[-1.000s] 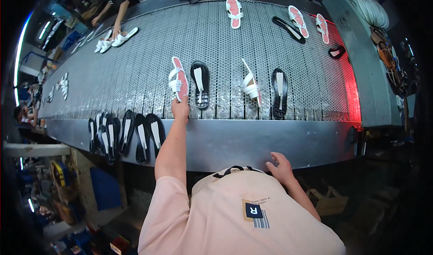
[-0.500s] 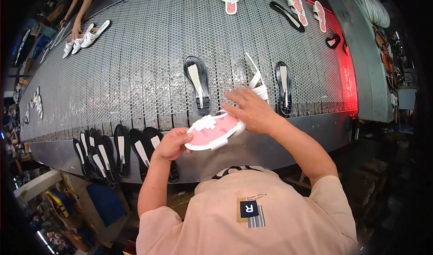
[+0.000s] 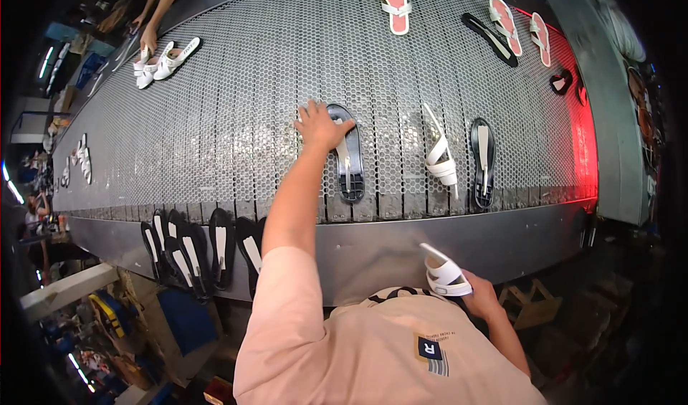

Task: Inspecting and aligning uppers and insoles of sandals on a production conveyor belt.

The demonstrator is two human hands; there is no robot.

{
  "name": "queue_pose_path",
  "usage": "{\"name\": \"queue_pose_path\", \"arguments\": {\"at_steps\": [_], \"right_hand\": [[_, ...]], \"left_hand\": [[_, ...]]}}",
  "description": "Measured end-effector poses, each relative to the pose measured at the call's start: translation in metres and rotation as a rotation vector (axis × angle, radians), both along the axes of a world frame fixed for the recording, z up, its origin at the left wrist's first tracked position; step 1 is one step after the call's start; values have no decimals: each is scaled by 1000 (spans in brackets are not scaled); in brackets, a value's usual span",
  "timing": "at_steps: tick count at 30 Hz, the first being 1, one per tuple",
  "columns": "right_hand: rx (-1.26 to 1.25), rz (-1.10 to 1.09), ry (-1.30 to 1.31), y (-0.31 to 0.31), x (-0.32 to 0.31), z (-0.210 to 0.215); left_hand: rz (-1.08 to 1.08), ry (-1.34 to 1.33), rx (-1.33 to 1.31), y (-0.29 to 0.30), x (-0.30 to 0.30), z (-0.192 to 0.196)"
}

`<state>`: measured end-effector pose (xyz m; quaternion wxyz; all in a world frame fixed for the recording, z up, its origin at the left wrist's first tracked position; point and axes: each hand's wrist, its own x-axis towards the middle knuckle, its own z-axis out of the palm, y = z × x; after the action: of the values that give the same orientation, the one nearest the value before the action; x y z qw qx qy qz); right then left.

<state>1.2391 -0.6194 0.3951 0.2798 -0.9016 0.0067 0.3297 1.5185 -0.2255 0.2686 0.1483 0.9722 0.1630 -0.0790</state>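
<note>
My left hand point(image 3: 321, 127) reaches over the mesh conveyor belt point(image 3: 265, 82) with its fingers spread. Its thumb lies across the upper part of a black shoe sole point(image 3: 352, 167) with a pale strip down its middle. Low at my right side, my right hand point(image 3: 481, 295) grips a white strappy sandal point(image 3: 446, 277); the strap part faces up and its insole is hidden. On the belt to the right of the sole is another white sandal point(image 3: 441, 163), tipped on its side, and beyond it a second black sole point(image 3: 482, 163).
Several black soles point(image 3: 221, 247) hang over or lean on the belt's near metal edge point(image 3: 394, 244) at left. Pink-insoled white sandals point(image 3: 394, 7) lie at the far side. At far left, another person's hand point(image 3: 148, 39) touches white shoes point(image 3: 175, 59). Red light falls on the belt's right end.
The sandal that both hands held before my chest is now in my right hand, lower and further right. My left hand has let go and moved out over the sole on the belt.
</note>
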Motion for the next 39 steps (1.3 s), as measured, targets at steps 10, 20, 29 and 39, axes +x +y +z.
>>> {"name": "queue_pose_path", "arguments": {"at_steps": [10,20,29,39], "right_hand": [[102,-256,58,-36,-23,-32],[220,-349,121,-100,1,-20],[440,-513,122,-225,19,-53],[653,-445,237,-215,77,-68]], "left_hand": [[300,-336,-735,9,-9,11],[499,-420,-1791,-62,-126,111],[626,-173,-1997,-277,-197,66],[477,-54,-2109,-351,-158,38]]}}
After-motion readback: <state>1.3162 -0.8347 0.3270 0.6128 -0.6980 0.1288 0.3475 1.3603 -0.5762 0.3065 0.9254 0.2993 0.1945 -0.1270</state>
